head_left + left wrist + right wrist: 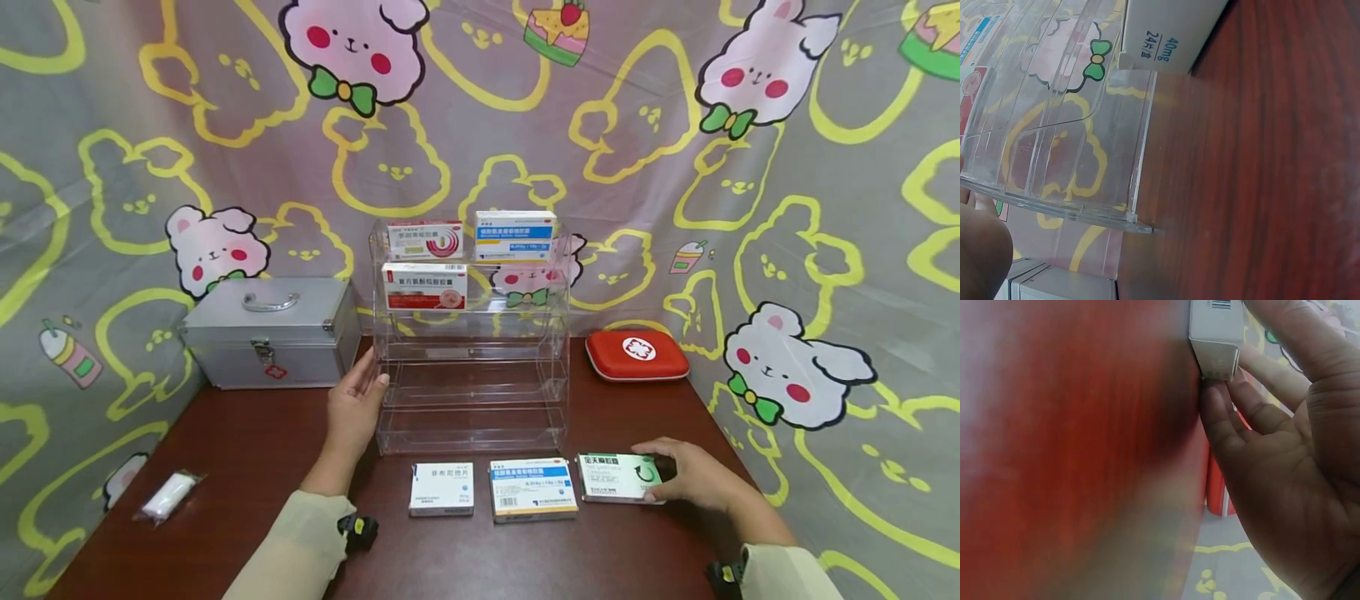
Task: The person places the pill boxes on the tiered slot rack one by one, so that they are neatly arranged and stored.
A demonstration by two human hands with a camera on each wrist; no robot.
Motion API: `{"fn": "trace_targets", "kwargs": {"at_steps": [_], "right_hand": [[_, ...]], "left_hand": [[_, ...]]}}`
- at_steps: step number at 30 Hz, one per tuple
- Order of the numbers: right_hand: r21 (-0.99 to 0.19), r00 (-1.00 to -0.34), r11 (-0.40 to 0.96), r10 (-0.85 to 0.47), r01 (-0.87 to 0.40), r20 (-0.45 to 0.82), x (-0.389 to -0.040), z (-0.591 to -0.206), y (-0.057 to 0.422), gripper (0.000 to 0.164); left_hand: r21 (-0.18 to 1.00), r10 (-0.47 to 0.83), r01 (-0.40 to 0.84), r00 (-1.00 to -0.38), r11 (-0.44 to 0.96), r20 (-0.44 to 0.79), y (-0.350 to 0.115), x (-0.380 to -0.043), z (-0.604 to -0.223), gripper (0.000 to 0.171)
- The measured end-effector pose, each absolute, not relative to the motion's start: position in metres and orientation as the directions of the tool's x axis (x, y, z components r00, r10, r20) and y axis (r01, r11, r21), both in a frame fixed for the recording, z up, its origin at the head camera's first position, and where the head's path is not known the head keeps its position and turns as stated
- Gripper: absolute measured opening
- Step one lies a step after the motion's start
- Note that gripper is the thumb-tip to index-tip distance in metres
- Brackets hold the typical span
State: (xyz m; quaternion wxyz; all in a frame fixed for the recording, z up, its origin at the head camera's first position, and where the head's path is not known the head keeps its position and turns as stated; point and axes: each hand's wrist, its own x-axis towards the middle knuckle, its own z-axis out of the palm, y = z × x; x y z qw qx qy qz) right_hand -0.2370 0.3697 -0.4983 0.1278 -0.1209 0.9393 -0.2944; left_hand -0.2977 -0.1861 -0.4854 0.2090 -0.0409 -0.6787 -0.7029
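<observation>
The left side of the clear rack [472, 438] is held between the thumb and fingers of the left hand [354, 408]. The right end of a green-and-white box [611, 479], placed to the near right of the rack, is pinched by the right hand [701, 479]; to its left, a blue-and-white box [532, 490] and a white box [442, 489] are laid.
</observation>
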Motion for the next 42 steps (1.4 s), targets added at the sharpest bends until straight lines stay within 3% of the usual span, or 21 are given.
{"fn": "trace_targets", "kwargs": {"at_steps": [17, 28, 38, 42], "right_hand": [[-0.6, -0.986, 0.799, -0.125, -0.035, -0.108, -0.266, -0.503, 0.375, 0.061], [-0.619, -0.995, 0.782, -0.018, -0.078, 0.102, -0.265, -0.487, 0.374, 0.016], [-0.671, -0.97, 0.738, 0.103, -0.074, 0.22, -0.257, -0.425, 0.375, 0.032], [-0.768, -0.955, 0.623, 0.113, -0.148, 0.275, -0.264, -0.393, 0.366, 0.034]], "left_hand": [[0.921, -0.249, 0.388, -0.89, 0.027, 0.382, -0.183, -0.297, -0.486, 0.054], [0.916, -0.263, 0.402, -0.882, 0.015, 0.392, -0.182, -0.298, -0.484, 0.054], [0.92, -0.249, 0.392, -0.888, 0.027, 0.386, -0.183, -0.298, -0.484, 0.054], [0.925, -0.26, 0.379, -0.89, 0.035, 0.375, -0.183, -0.298, -0.486, 0.055]]}}
